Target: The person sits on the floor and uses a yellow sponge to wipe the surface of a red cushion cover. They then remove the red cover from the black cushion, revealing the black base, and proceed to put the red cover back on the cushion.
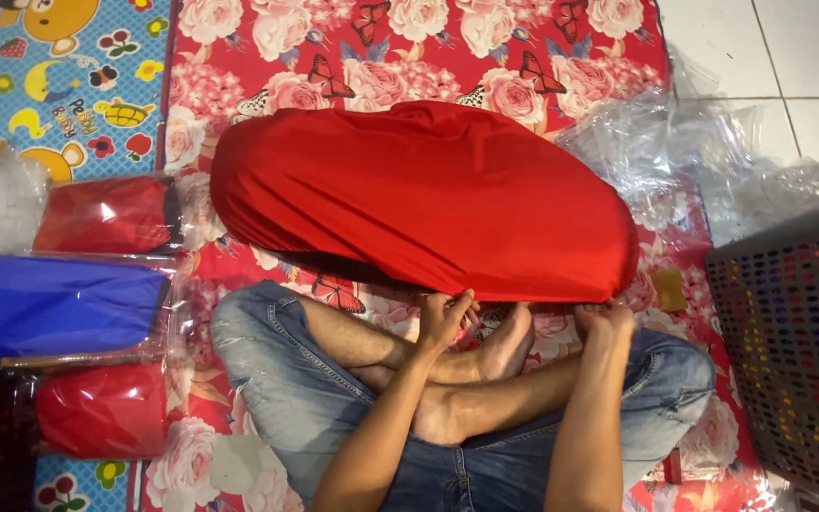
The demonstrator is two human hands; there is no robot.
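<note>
A large red garment (419, 194) billows in the air over a red floral mat (409, 57), puffed up in a rounded shape. My left hand (445, 317) pinches its near hem at the middle. My right hand (605, 316) grips the same hem at the right corner. Both hands sit just above my crossed legs in jeans and my bare feet (504, 346).
At the left lie bagged folded garments: a red one (106, 216), a blue one (59, 305) and another red one (101, 410). Clear plastic bags (703, 161) are heaped at the upper right. A grey perforated basket (798, 341) stands at the right edge.
</note>
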